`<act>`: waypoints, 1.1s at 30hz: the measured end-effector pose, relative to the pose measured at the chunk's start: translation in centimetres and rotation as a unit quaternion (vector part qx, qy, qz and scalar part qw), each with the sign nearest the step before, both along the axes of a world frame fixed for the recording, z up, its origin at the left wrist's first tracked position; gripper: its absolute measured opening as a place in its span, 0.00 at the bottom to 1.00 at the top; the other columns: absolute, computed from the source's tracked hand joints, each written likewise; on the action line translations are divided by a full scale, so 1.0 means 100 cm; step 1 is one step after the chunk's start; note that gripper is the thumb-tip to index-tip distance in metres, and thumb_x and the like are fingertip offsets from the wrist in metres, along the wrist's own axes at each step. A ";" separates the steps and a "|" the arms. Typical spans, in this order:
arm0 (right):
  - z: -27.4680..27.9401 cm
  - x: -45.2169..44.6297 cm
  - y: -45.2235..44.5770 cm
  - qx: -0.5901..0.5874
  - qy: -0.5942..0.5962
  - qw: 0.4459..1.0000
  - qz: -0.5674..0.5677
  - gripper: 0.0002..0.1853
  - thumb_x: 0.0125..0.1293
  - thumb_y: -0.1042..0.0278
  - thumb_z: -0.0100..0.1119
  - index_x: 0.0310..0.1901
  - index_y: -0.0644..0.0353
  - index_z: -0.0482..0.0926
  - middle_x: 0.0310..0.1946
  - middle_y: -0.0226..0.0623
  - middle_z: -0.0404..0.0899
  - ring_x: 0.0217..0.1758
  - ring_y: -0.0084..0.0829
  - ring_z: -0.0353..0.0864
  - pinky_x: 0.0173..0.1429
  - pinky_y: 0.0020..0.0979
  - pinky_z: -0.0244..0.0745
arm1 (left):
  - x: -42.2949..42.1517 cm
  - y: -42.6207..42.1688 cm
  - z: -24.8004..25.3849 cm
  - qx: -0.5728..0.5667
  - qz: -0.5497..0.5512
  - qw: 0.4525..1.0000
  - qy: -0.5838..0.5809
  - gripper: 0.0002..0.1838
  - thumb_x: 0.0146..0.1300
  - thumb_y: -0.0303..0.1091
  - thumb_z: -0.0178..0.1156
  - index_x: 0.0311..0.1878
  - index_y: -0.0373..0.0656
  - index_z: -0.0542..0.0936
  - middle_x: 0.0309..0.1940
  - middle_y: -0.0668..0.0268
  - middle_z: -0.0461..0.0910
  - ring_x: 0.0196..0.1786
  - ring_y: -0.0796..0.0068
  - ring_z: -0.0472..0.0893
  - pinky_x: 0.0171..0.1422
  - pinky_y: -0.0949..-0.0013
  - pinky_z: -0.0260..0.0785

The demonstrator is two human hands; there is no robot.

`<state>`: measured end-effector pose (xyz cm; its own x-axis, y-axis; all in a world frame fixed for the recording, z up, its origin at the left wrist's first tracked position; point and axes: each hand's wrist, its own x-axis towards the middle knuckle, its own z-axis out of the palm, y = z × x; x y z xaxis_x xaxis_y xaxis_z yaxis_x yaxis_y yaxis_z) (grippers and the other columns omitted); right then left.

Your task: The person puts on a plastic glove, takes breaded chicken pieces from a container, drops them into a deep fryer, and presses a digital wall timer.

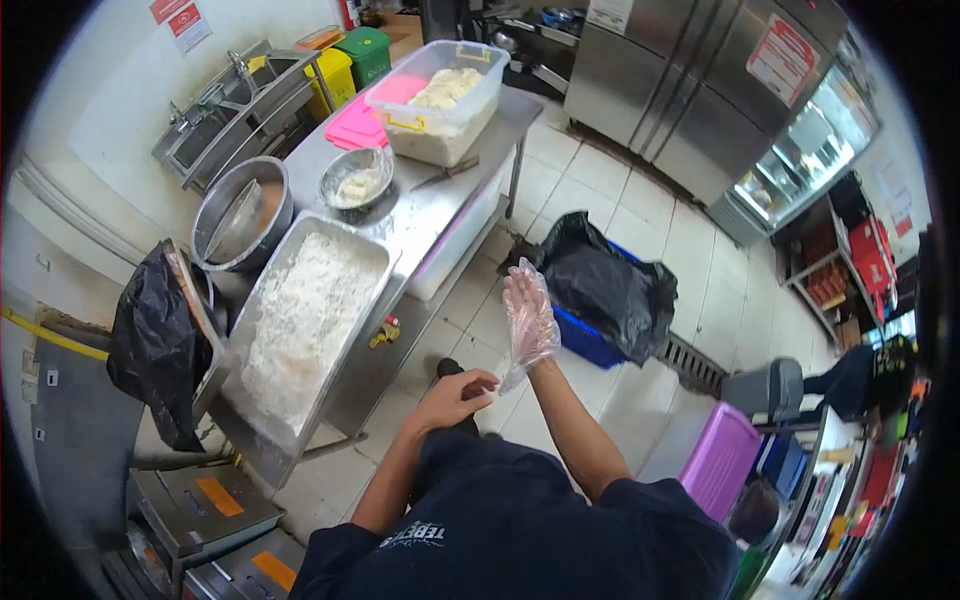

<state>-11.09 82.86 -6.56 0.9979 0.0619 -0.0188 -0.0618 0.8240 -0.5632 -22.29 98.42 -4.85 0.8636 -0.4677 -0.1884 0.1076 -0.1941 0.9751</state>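
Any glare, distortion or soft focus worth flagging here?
Head view: heavy fisheye bending, with dark, curved borders; bright glare on the steel table; display fridge looks washed out; small highlights on the clear glove; far-right shelving looks somewhat soft.

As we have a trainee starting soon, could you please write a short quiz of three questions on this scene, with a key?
1. Which wears the clear plastic glove: A) the left hand, B) the right hand, C) both hands?
2. True or false: the knife lies inside the metal bowl.
3. What colour is the bag lining the blue crate?

Key:
1. B.
2. False; the knife lies on the steel table, beside the clear tub.
3. Black.
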 end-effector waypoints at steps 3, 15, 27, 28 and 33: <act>0.002 0.098 0.005 -0.090 0.023 0.995 -0.029 0.23 0.62 0.65 0.53 0.58 0.62 0.64 0.51 0.37 0.69 0.53 0.29 0.70 0.59 0.27 0.64 | 0.039 0.033 -0.050 0.084 0.152 0.984 0.030 0.13 0.56 0.32 0.58 0.44 0.38 0.76 0.38 0.58 0.79 0.44 0.67 0.78 0.49 0.69 0.69; 0.116 0.416 0.048 -0.595 -0.188 0.781 0.006 0.18 0.56 0.66 0.58 0.47 0.65 0.74 0.44 0.42 0.77 0.44 0.34 0.77 0.48 0.31 0.72 | 0.054 0.127 -0.311 -0.011 0.472 0.720 0.509 0.17 0.54 0.42 0.58 0.43 0.43 0.77 0.36 0.64 0.77 0.38 0.72 0.75 0.43 0.62 0.68; 0.034 0.667 0.173 -0.672 -0.585 0.248 0.381 0.28 0.42 0.62 0.65 0.49 0.58 0.72 0.44 0.45 0.75 0.48 0.42 0.74 0.53 0.35 0.68 | 0.162 0.062 -0.279 0.000 0.630 0.676 0.382 0.18 0.58 0.40 0.52 0.51 0.46 0.73 0.45 0.66 0.74 0.43 0.73 0.73 0.42 0.64 0.67; 0.050 0.667 0.177 -0.659 -0.591 0.244 0.396 0.28 0.42 0.62 0.65 0.49 0.58 0.72 0.44 0.45 0.75 0.48 0.42 0.74 0.53 0.35 0.68 | 0.176 0.052 -0.276 -0.004 0.639 0.661 0.393 0.18 0.58 0.40 0.52 0.51 0.46 0.73 0.45 0.66 0.74 0.43 0.73 0.73 0.42 0.64 0.67; 0.058 0.688 0.171 -0.658 -0.589 0.117 0.454 0.32 0.39 0.48 0.69 0.45 0.57 0.71 0.39 0.45 0.77 0.44 0.40 0.76 0.45 0.36 0.70 | 0.225 -0.003 -0.253 -0.140 0.677 0.628 0.357 0.16 0.63 0.40 0.46 0.46 0.43 0.78 0.38 0.66 0.79 0.35 0.73 0.76 0.39 0.69 0.68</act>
<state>57.66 99.95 -0.72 -0.0504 0.8699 -0.4907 0.9723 -0.0696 -0.2232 0.21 98.17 -30.17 0.2475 0.5041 -0.8274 0.4173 0.7153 0.5606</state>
